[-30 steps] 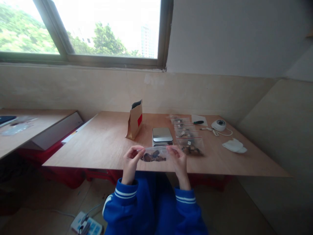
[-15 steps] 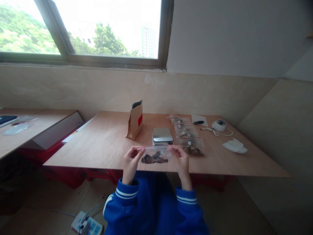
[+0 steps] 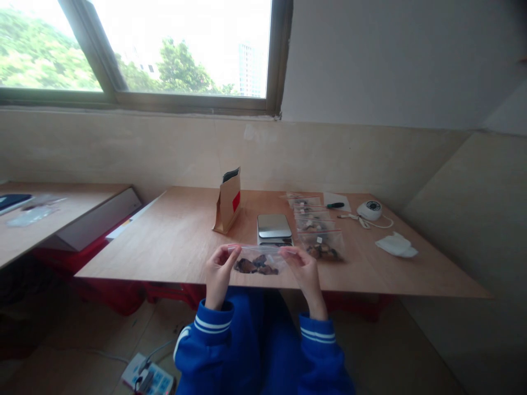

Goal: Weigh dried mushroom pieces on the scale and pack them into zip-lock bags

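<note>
A clear zip bag (image 3: 260, 264) holding dark brown pieces hangs between my hands at the table's front edge. My left hand (image 3: 218, 271) pinches the left end of its zip strip between thumb and fingers. At the other end, my right hand (image 3: 302, 269) grips the strip, also with thumb and fingers. Just beyond the bag lies a kitchen scale (image 3: 274, 226) with a shiny flat plate. Right of the scale, several filled zip bags (image 3: 323, 249) lie in an overlapping row, the nearest with brown pieces and a small white label.
A brown paper pouch (image 3: 229, 203) with a red patch stands left of the scale. On the table's right are a green-handled screwdriver (image 3: 335, 205), a white dome camera (image 3: 369, 209) with its cable, and a crumpled white cloth or tissue (image 3: 396, 245). A power strip (image 3: 148, 376) lies on the floor.
My hands and the held bag have shifted slightly left. My right hand has slid a little along the zip strip towards the left; both hands keep their grip.
</note>
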